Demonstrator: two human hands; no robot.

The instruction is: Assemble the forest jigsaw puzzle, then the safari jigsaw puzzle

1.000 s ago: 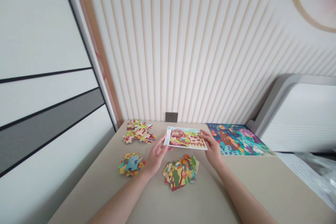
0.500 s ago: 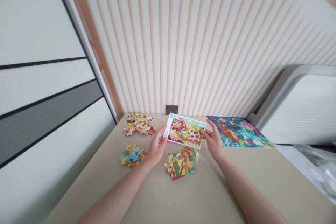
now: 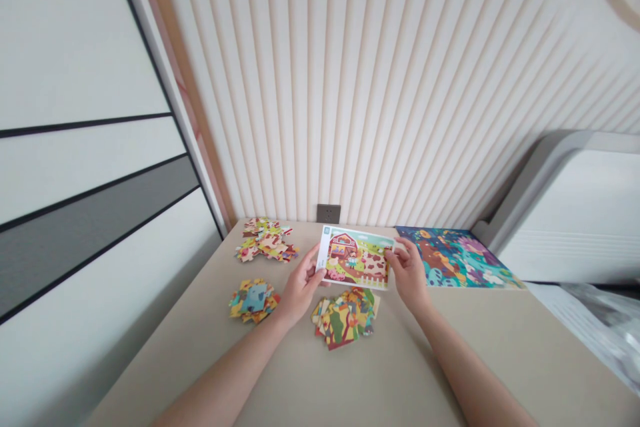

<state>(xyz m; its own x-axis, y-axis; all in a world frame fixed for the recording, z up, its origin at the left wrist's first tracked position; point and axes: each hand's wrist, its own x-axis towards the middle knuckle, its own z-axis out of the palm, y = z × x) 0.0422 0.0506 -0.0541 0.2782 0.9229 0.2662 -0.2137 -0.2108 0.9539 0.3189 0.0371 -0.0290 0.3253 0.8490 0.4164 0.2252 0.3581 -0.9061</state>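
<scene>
One card point(image 3: 357, 258) between both grips point(image 3: 300, 285) point(image 3: 409, 276)

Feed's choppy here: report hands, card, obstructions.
Left hand, right hand: gripping farm card, opposite sides. Printed face visible. Nothing besides hands covering it.

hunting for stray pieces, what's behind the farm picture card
Beyond the card, the socket and ribbed wall show; the tabletop directly behind is covered, hiding any pieces there.

Both arms point(image 3: 245, 361) forward, fingers point(image 3: 305, 267) curled
</scene>
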